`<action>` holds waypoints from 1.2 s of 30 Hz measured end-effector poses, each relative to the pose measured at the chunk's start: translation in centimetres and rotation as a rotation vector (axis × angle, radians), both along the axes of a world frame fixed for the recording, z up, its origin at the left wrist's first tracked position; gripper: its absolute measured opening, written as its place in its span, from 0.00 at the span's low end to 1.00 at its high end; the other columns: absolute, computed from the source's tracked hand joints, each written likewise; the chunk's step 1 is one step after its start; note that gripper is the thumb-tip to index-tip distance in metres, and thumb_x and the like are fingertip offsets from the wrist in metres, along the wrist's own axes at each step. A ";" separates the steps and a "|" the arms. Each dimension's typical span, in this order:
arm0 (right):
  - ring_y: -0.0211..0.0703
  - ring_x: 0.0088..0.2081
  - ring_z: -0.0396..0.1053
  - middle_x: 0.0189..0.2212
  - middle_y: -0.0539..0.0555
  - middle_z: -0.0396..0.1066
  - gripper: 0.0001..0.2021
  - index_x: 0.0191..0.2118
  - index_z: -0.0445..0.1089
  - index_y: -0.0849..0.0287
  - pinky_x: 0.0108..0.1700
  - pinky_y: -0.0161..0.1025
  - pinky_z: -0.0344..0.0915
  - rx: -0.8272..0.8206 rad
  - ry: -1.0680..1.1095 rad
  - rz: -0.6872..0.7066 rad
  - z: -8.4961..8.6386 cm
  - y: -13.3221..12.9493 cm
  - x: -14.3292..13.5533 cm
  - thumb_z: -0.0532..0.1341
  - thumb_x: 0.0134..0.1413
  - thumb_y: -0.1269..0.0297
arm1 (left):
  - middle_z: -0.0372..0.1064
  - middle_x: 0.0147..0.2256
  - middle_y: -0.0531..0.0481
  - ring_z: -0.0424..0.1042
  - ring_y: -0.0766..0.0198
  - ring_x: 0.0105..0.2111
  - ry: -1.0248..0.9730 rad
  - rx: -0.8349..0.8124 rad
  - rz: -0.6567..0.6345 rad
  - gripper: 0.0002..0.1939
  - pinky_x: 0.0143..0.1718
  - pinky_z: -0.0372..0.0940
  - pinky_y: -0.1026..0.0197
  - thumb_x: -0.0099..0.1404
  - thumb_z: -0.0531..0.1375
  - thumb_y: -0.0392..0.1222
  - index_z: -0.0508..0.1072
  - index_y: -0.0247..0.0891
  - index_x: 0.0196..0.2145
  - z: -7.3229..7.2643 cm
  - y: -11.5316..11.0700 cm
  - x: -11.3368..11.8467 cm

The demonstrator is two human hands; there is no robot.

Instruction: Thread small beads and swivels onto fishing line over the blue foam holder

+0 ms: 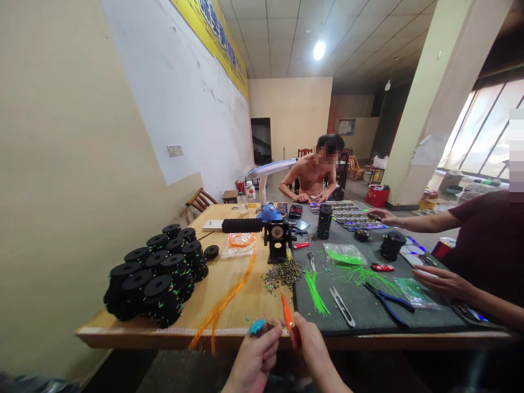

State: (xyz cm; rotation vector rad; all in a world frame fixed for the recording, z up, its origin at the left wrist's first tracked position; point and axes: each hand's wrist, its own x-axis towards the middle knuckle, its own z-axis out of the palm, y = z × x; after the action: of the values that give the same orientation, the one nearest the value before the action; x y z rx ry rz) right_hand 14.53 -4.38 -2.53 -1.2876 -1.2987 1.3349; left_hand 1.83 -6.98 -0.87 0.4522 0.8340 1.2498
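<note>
The left hand (260, 353) is closed, its thumb and fingertips brought together in what looks like a pinch on a thin strand (272, 323), while a turquoise clump (257, 327) sits against its upper side. The right hand (310, 344) is curled around an orange tool (287, 315), whose tip points away from the person, up toward the bead pile (284, 274) just beyond it. The 2 hands are close together at the near edge of the worktop (245, 312), so the strand lies right between them; how it meets the tool is too small to tell

As for progress, the piece in the hands looks unfinished, and nothing shows whether any bead is fixed on the strand. Farther out to the left of the left hand stands a cluster of black spools (158, 285) dotted with coloured bits, which seem to be filled already. 1 flat black spool (212, 251) lies apart from them and shows no such bits, though its sides are hard to see

Plenty of material appears left: the beads lie loose ahead of both hands, orange strands (235, 286) trail beyond the left hand, and green strands (316, 295) lie loose beyond the right hand. To the right of the right hand, snips (343, 307) and pliers (388, 305) lie untouched
</note>
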 end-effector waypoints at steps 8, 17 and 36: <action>0.33 0.15 0.47 0.09 0.45 0.50 0.36 0.12 0.56 0.56 0.19 0.34 0.44 -0.109 0.015 -0.069 -1.2 0.0 0.8 0.45 0.42 0.24 | 0.58 0.19 0.59 0.45 0.83 0.14 -0.191 -0.136 -0.036 0.18 0.13 0.35 0.76 0.41 0.76 0.35 0.74 0.28 0.27 -0.6 0.2 -0.4; 0.30 0.16 0.47 0.15 0.42 0.52 0.34 0.25 0.64 0.59 0.18 0.29 0.47 -0.060 0.278 -0.040 -2.0 -1.8 0.9 0.54 0.41 0.27 | 0.65 0.24 0.53 0.47 0.83 0.14 -0.452 -0.231 -0.222 0.11 0.11 0.39 0.77 0.49 0.71 0.28 0.73 0.25 0.29 -1.6 0.2 -1.0; 0.35 0.21 0.60 0.24 0.50 0.69 0.15 0.37 0.69 0.59 0.24 0.30 0.58 0.359 0.050 0.050 -0.7 -3.8 1.1 0.61 0.54 0.51 | 0.70 0.29 0.46 0.44 0.84 0.14 -0.472 -0.233 -0.282 0.13 0.12 0.36 0.77 0.45 0.72 0.29 0.75 0.26 0.29 -2.1 0.1 -1.3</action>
State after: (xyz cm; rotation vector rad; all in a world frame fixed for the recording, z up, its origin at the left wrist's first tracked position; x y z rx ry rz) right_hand 15.63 -8.20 -3.19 -0.9729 -1.4649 1.0972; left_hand 0.50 -6.90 -2.97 0.0726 0.4832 0.9295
